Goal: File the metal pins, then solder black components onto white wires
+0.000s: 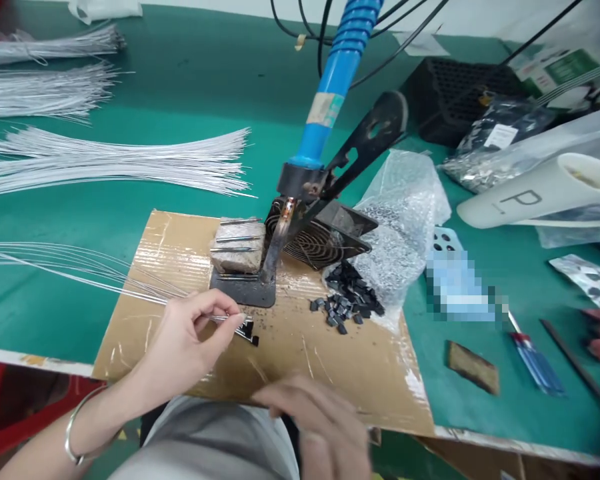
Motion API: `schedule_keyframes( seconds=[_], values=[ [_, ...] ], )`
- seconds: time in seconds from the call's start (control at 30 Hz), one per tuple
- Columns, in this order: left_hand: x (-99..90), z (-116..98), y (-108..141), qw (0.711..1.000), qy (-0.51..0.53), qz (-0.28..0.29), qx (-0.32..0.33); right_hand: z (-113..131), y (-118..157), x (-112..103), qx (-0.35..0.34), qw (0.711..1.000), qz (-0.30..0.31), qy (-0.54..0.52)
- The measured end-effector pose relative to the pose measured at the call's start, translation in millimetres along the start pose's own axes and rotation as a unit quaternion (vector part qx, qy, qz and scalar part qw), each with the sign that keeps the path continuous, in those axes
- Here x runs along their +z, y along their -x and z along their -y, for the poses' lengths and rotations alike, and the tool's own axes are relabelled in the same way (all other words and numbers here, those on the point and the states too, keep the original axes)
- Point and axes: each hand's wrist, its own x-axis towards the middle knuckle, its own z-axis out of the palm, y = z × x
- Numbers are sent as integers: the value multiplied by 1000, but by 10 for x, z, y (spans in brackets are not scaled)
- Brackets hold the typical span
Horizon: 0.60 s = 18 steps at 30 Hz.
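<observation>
Thumb and forefinger of my left hand (193,340) pinch a small bunch of thin white wires (130,288), which trails off to the left. Small black pieces (249,330) sit at the wire ends, just past the fingertips. Low in the view, my right hand (325,420) is smeared by motion above the front edge of the cardboard sheet (290,347); I cannot make out anything in it. Behind my left hand stands a pale block (237,247) with thin metal rods across it, on a dark metal base (245,292). A pile of small black pieces (347,303) lies to the right.
A blue-handled tool (325,113) in a black holder leans over a small fan (310,240). Bundles of white wire (115,163) lie at left. A bubble-wrap bag (405,213), a white cup (535,193), a phone (460,280) and a blue-handled screwdriver (535,360) are at right.
</observation>
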Motion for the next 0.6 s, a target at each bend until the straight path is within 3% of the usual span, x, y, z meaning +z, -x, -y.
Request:
schedule_keyframes(
  seconds=[0.03, 0.1, 0.2, 0.3, 0.37, 0.53, 0.6],
  values=[
    [7, 5, 10, 1000, 0, 4, 1, 41, -93, 100, -16, 998, 52, -34],
    [19, 24, 37, 1000, -9, 9, 4, 62, -262, 255, -56, 990, 97, -83],
    [38, 59, 79, 1000, -20, 19, 2, 6, -372, 351, -71, 985, 90, -127],
    [54, 68, 90, 1000, -6, 29, -3, -51, -327, 320, -29, 987, 73, -140],
    [56, 50, 75, 1000, 4, 21, -4, -60, -275, 277, 16, 984, 41, -171],
    [43, -13, 32, 999, 35, 8, -24, -11, -294, 279, 189, 943, -158, -223],
    [42, -21, 35, 998, 45, 14, -33, -7, -353, 345, 230, 927, -153, -254]
  ],
)
